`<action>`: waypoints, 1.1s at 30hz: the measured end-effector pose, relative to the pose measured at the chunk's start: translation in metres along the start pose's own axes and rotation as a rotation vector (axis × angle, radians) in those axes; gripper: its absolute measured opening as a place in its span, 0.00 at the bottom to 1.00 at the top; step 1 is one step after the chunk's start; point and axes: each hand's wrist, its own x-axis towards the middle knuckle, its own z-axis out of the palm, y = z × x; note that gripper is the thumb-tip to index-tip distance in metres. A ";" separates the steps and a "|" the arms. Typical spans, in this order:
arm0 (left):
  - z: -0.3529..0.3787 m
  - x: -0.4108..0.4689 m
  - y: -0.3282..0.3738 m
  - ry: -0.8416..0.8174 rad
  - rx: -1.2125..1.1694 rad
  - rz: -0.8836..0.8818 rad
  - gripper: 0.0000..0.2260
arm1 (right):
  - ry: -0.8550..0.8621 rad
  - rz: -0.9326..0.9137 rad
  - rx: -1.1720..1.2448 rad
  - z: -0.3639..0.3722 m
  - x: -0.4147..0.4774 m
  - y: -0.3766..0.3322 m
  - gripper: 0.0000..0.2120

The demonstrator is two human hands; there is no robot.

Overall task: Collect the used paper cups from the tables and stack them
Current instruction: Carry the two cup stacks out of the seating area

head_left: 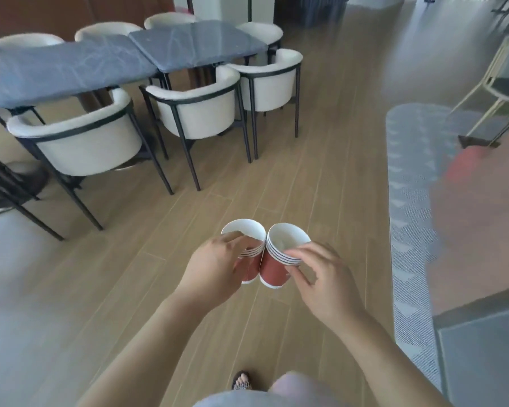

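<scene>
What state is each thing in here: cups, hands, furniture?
left cup stack: nested, mouth up, tilted, held over the floor.
right cup stack: nested, mouth up, beside the other stack, not yet merged with it.
left hand: grips the left cup stack.
right hand: pinches the right cup stack near its rims.
chairs: pushed in at the tables.
tables: set end to end.

Over the wood floor [321, 177], both hands grip touching stacks: left stack [249, 245], right stack [279, 257].
</scene>
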 end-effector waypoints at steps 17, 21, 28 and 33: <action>-0.037 0.413 -0.120 0.309 0.196 -0.204 0.15 | -0.049 -0.340 0.147 0.068 0.467 0.148 0.11; -0.059 0.474 -0.139 0.398 0.241 -0.280 0.14 | -0.070 -0.461 0.206 0.087 0.558 0.156 0.12; -0.081 0.548 -0.188 0.468 0.266 -0.453 0.12 | -0.197 -0.572 0.317 0.138 0.674 0.159 0.12; -0.097 0.628 -0.241 0.490 0.301 -0.497 0.11 | -0.223 -0.623 0.340 0.181 0.773 0.171 0.11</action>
